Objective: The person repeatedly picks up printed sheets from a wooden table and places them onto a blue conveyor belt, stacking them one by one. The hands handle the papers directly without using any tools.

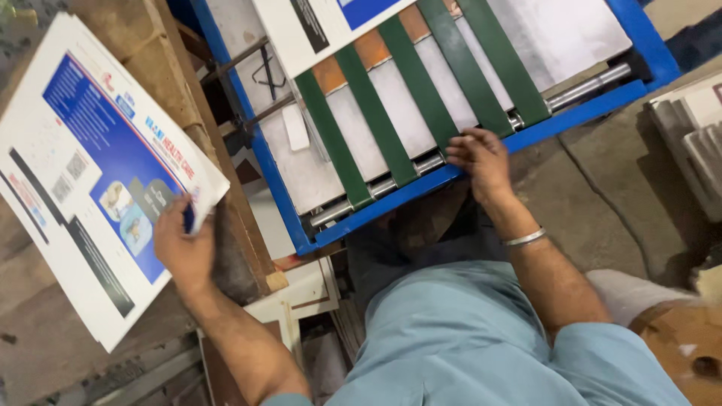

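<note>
Well left of the feeder [451, 177], a stack [68, 248] of printed sheets lies on brown board, tilted away from the feeder's blue frame. The left hand [184, 244] is closed on the top sheet [90, 128], thumb and fingers pinching the corner that lies nearest the feeder. The sheet is still flat on the stack, its pinched corner barely raised.

On the feeder, green belts [391, 113] run up from a steel roller [421, 162] at its near edge. Another printed sheet [323, 26] rides on the belts at the feeder's far end.

The right hand [481, 158] rests on the feeder's near rail, just beside the roller. Its fingers are bent and spread over the belt ends and hold nothing that shows. A metal bangle [524, 238] sits on that wrist.

By the look of it, the step in hand is peeling one sheet off the stack. Carrying it across to the feeder would call for a clean split from the sheet beneath. It would also need a level carry across the gap, and the leading edge laid square to the belts beside the right hand.
</note>
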